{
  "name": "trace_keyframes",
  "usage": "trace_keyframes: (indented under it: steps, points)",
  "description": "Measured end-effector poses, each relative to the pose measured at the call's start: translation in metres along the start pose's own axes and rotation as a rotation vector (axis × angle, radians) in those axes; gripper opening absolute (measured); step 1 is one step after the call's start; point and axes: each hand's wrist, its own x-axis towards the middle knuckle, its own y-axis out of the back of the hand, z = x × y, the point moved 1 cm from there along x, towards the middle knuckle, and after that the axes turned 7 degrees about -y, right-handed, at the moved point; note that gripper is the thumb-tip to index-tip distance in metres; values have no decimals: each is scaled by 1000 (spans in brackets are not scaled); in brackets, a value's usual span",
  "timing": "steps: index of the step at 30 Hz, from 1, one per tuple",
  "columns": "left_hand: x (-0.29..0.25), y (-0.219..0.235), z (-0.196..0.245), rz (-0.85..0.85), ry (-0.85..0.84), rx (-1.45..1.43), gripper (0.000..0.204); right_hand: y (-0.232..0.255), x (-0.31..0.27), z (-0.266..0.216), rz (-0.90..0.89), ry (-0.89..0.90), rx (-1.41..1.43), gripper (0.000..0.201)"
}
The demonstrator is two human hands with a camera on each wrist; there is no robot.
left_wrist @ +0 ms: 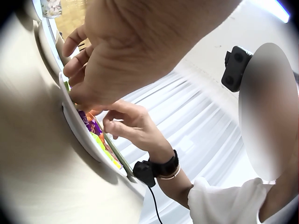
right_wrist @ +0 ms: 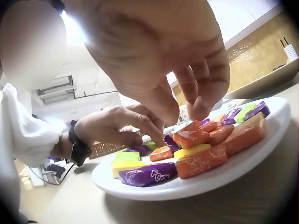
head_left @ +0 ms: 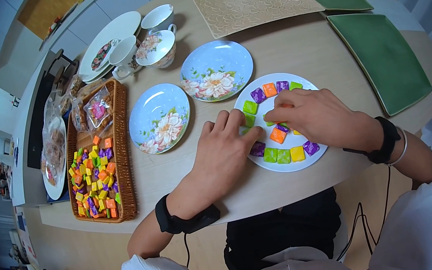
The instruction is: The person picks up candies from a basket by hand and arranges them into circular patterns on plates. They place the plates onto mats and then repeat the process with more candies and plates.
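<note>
Wrapped candies [head_left: 297, 154], their pale lettering illegible, lie on a white plate [head_left: 289, 168] right of centre in the head view. Left hand [head_left: 220, 154]: grip loose, beside them. Right hand [head_left: 319, 118]: above them; whether its grip holds one cannot be told.

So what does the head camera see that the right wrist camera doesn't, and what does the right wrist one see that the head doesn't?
Only the head view: two green plates and a silver bangle.
Only the right wrist view: the palm side of the right hand.
Both: the white plate, wrapped candies and left hand.
</note>
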Motion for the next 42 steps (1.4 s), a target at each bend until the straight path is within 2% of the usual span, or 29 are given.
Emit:
trace_keyframes:
  steps: [2, 5, 11, 14, 17, 20, 23, 26, 29, 32, 33, 36, 37, 40, 42]
  points:
    - [0, 1, -2, -10, 1, -9, 32, -3, 4, -2, -11, 56, -77, 26]
    - [1, 4, -5, -25, 10, -4, 29, -2, 8, -1, -43, 41, -98, 28]
    - [2, 10, -10, -74, -7, 9, 24, 4, 13, -4, -65, 11, -110, 18]
    - [-2, 7, -16, -42, -37, -11, 21, 7, 16, -2, -52, -32, -80, 11]
    - [-4, 6, -21, -31, -27, -55, 20, 13, 25, -4, 35, 8, 64, 10]
    - [-9, 8, -22, -43, 62, -136, 30, 12, 41, -14, -65, 74, 199, 11]
    - [-21, 16, -30, 14, 124, -136, 30, -1, 53, -21, -240, 68, 221, 4]
    - [-30, 24, -35, 6, 227, -159, 36, -15, 62, -28, -239, 112, 181, 13]
    - [-34, 27, -35, 20, 257, -245, 36, -10, 63, -28, -99, 165, 268, 17]
    - [-26, 27, -32, 230, 63, -305, 35, 9, 65, -30, -62, -64, 601, 19]
    - [-20, 30, -28, 269, 52, -299, 37, 11, 64, -26, -143, -123, 804, 23]
    - [0, 33, -18, 344, 25, -313, 40, 18, 58, -22, -368, -299, 1061, 25]
    - [6, 31, -17, 338, 17, -341, 40, 16, 55, -20, -342, -271, 1111, 24]
    - [18, 25, -14, 309, -14, -387, 39, 13, 44, -5, -299, -338, 1144, 22]
    - [18, 21, -14, 252, -22, -377, 39, 15, 31, 8, -143, -257, 766, 19]
